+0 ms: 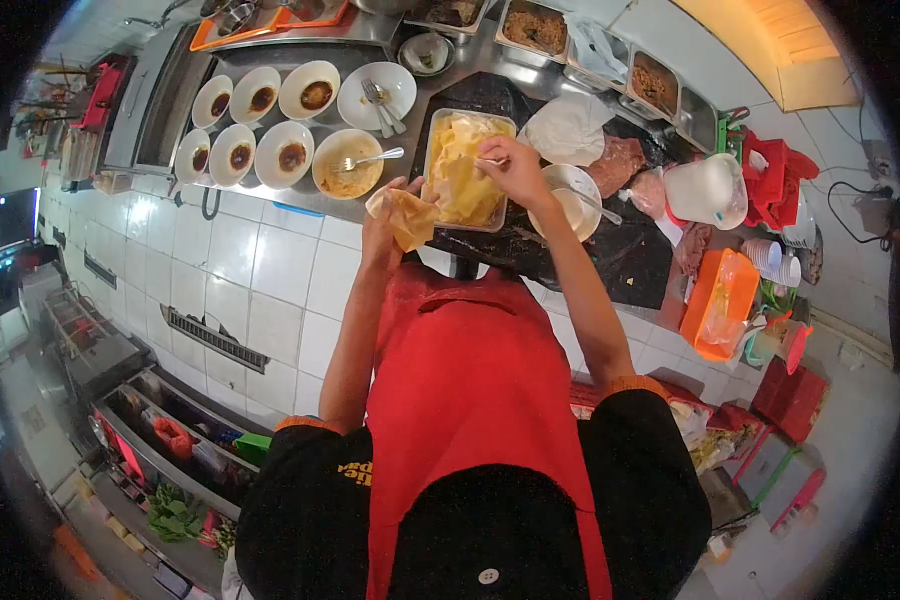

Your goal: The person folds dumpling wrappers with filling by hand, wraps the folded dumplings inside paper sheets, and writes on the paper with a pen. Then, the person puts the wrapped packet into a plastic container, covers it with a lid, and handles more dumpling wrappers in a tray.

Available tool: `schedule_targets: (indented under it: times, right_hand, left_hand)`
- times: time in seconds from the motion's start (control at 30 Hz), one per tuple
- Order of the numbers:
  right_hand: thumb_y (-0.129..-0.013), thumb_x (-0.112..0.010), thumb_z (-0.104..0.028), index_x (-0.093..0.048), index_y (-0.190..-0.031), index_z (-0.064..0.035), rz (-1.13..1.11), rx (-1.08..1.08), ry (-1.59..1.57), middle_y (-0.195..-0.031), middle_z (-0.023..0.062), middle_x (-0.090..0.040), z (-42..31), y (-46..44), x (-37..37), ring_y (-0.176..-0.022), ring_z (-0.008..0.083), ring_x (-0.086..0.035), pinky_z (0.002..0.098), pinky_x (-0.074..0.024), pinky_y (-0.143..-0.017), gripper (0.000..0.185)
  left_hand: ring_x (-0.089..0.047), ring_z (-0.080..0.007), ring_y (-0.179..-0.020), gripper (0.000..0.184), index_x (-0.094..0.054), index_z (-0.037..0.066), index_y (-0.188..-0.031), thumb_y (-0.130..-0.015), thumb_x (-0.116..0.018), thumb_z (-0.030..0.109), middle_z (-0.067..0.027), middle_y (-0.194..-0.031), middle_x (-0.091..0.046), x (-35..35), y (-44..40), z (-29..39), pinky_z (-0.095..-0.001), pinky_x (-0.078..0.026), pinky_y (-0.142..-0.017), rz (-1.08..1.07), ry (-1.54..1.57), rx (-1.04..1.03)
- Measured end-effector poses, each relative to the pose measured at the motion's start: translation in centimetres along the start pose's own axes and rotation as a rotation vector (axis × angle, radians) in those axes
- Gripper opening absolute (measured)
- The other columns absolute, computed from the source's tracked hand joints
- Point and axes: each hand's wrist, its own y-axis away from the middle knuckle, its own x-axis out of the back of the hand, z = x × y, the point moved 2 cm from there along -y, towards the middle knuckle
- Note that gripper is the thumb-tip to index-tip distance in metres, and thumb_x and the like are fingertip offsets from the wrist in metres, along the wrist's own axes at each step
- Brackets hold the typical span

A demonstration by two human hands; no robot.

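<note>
My left hand is closed on a thin, yellowish wonton wrapper, just left of a clear plastic tub. More pale yellow wrappers lie loosely piled in that tub. Over its right side, my right hand has its fingertips pinched together; what is between them is too small to make out. Close to my right wrist stands a white bowl with a spoon, partly hidden by the forearm. A lump of pinkish minced meat rests on black plastic behind it.
Several white bowls with dark sauce line the counter at left. Nearer are a used bowl with a fork and a plate with cutlery. Metal trays of food stand at the back; an orange basket sits at right.
</note>
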Motion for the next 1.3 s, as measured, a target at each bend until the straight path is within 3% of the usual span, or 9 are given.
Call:
schedule_targets:
  times: [0.27,0.47,0.6,0.77,0.87,1.0,1.1,1.17,1.3]
  right_hand:
    - [-0.084,-0.081,-0.014,-0.070,-0.104,-0.0019,0.523,0.383,0.457,-0.100,0.0126,-0.075,-0.7,1.6,-1.6,-0.093,0.0226,-0.072,0.0323,-0.0547,-0.084,0.026]
    - [-0.085,-0.081,-0.011,-0.072,-0.109,-0.0019,0.192,0.206,0.005,-0.103,0.0110,-0.076,-5.2,5.3,-2.6,-0.094,0.0189,-0.072,0.0321,-0.0559,-0.086,0.027]
    - [-0.085,-0.080,-0.007,-0.071,-0.110,-0.0013,0.161,0.099,0.137,-0.101,0.0094,-0.076,-5.4,7.0,-1.8,-0.090,0.0157,-0.072,0.0291,-0.0563,-0.081,0.027]
    - [-0.085,-0.081,-0.005,-0.070,-0.112,-0.0021,0.237,-0.019,-0.043,-0.093,0.0063,-0.071,-5.7,8.8,0.1,-0.071,0.0126,-0.065,0.0248,-0.0527,-0.069,0.029]
    - [-0.084,-0.082,-0.009,-0.070,-0.113,-0.0041,0.245,0.076,0.255,-0.102,0.0068,-0.067,-7.9,9.8,1.4,-0.070,0.0148,-0.060,0.0267,-0.0514,-0.069,0.032]
    - [-0.084,-0.083,-0.015,-0.071,-0.119,-0.0071,0.226,0.234,0.309,-0.122,0.0107,-0.059,-9.2,10.9,2.5,-0.082,0.0197,-0.059,0.0315,-0.0516,-0.078,0.037]
    - [-0.092,-0.073,-0.025,-0.068,-0.133,-0.0114,0.072,0.224,0.337,-0.142,0.0159,-0.046,-8.5,11.1,2.8,-0.109,0.0264,-0.052,0.0387,-0.0430,-0.101,0.043]
    - [-0.092,-0.073,-0.024,-0.067,-0.134,-0.0117,0.108,0.238,0.310,-0.142,0.0159,-0.046,-8.6,11.4,3.2,-0.111,0.0268,-0.052,0.0387,-0.0428,-0.101,0.045]
    - [-0.088,-0.078,-0.019,-0.069,-0.131,-0.0101,0.146,0.281,0.318,-0.138,0.0169,-0.050,-8.5,11.7,3.3,-0.108,0.0280,-0.058,0.0388,-0.0482,-0.099,0.044]
  left_hand:
    - [-0.071,-0.0324,-0.109,0.052,-0.046,0.001,-0.144,-0.110,-0.045,0.040,-0.0200,-0.127,-0.064,-3.2,-1.2,-0.5,-0.0413,-0.062,-0.088,-0.010,-0.142,-0.002]
    - [-0.068,-0.0279,-0.111,0.054,-0.049,0.005,-0.144,-0.107,-0.050,0.045,-0.0174,-0.135,-0.059,-4.8,-2.3,-2.5,-0.0420,-0.059,-0.094,-0.110,-0.191,-0.004]
    - [-0.067,-0.0206,-0.109,0.049,-0.053,0.003,-0.141,-0.107,-0.055,0.038,-0.0118,-0.126,-0.064,-7.3,-1.7,-2.2,-0.0373,-0.055,-0.098,-0.177,-0.090,0.055]
    - [-0.069,-0.0115,-0.080,0.030,-0.072,0.002,-0.110,-0.096,-0.075,0.029,-0.0036,-0.093,-0.073,-8.2,-1.5,-1.8,-0.0263,-0.056,-0.067,-0.077,-0.812,0.064]
    - [-0.066,-0.0083,-0.068,0.028,-0.074,0.002,-0.100,-0.092,-0.080,0.028,-0.0012,-0.083,-0.073,-8.8,-1.6,-3.0,-0.0234,-0.051,-0.056,-0.010,-0.645,0.004]
    - [-0.067,-0.0086,-0.071,0.030,-0.073,0.000,-0.102,-0.092,-0.080,0.028,-0.0029,-0.085,-0.073,-8.7,-2.0,-4.2,-0.0237,-0.052,-0.058,-0.069,-0.610,-0.009]
    - [-0.067,-0.0089,-0.073,0.031,-0.073,-0.001,-0.102,-0.091,-0.080,0.027,-0.0048,-0.088,-0.073,-8.1,-2.2,-5.5,-0.0252,-0.054,-0.061,-0.077,-0.626,0.043]
    - [-0.072,-0.0132,-0.085,0.029,-0.070,-0.001,-0.110,-0.092,-0.079,0.020,-0.0057,-0.100,-0.074,-7.0,-3.0,-6.9,-0.0274,-0.059,-0.074,-0.082,-0.676,-0.014]
    - [-0.071,-0.0129,-0.088,0.029,-0.070,-0.001,-0.110,-0.091,-0.079,0.019,-0.0056,-0.100,-0.074,-10.0,-1.4,-4.5,-0.0271,-0.059,-0.076,-0.145,-0.680,0.049]
